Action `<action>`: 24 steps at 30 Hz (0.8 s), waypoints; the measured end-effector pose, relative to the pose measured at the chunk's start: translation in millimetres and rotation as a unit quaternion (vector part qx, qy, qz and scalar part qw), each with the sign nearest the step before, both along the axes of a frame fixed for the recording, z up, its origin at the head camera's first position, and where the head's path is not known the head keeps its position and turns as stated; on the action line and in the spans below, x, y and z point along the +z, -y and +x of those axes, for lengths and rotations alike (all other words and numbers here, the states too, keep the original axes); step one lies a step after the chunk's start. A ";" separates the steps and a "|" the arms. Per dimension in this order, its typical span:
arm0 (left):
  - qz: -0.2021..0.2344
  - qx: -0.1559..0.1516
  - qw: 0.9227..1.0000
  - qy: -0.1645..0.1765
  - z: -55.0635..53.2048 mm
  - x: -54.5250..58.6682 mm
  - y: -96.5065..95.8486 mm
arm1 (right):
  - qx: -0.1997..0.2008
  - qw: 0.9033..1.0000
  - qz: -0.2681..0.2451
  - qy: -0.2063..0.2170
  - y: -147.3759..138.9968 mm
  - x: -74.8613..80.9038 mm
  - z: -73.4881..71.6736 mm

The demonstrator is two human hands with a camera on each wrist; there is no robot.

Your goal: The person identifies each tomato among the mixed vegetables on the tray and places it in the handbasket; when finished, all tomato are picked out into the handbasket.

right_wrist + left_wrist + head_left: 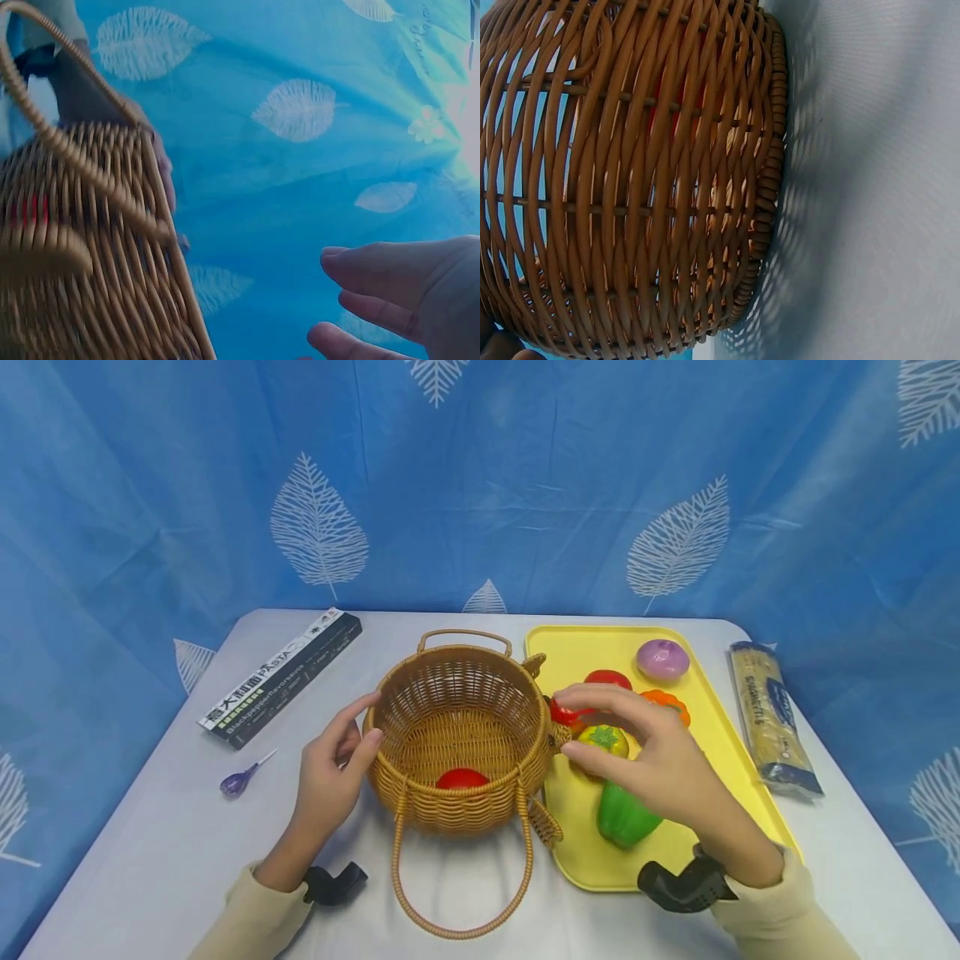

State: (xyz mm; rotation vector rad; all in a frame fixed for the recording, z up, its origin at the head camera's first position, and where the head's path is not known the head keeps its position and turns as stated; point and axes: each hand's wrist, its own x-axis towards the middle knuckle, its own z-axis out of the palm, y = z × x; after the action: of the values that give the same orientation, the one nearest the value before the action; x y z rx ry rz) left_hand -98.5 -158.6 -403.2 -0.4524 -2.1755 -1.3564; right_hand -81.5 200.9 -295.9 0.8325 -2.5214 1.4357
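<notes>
A round wicker basket (459, 814) stands on the table with its front handle folded down toward me. Inside it, near the front wall, lies a red rounded item (462, 778), partly hidden by the rim. My left hand (330, 768) is at the basket's left side, thumb and forefinger spread, fingertips right at the rim. Past the basket's right side my right hand (648, 747) hovers with thumb and fingers apart, nothing between them. Its fingers overlap a yellow pepper-like vegetable (604, 739) and a red one (566, 714) in the head view; in the right wrist view the hand shows beside the basket.
Under my right hand lies a yellow tray (577, 860) with a green pepper (626, 817), a purple onion (663, 660) and an orange vegetable (667, 703). A spaghetti bag (772, 714) lies far right. At left are a pasta box (281, 681) and a purple spoon-like item (238, 782).
</notes>
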 end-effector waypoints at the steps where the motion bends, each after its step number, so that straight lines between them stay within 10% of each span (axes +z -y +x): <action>1: -0.001 0.001 1.000 0.001 -0.2 0.3 0.1 | -0.011 1.000 0.009 -0.003 -6.2 0.9 1.2; 15: 0.000 0.002 1.000 0.012 2.4 2.1 -1.1 | -0.155 0.987 0.002 0.035 -80.1 4.0 12.6; 24: -0.006 0.002 1.000 0.006 1.3 -0.1 0.1 | -0.202 0.975 -0.021 0.091 -115.5 -32.7 15.1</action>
State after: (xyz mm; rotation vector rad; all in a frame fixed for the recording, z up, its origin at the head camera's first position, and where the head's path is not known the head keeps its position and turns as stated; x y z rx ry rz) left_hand -97.2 -158.7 -403.3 -0.4439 -2.1944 -1.3489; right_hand -66.4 316.4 -328.7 0.1638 -2.5764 1.4687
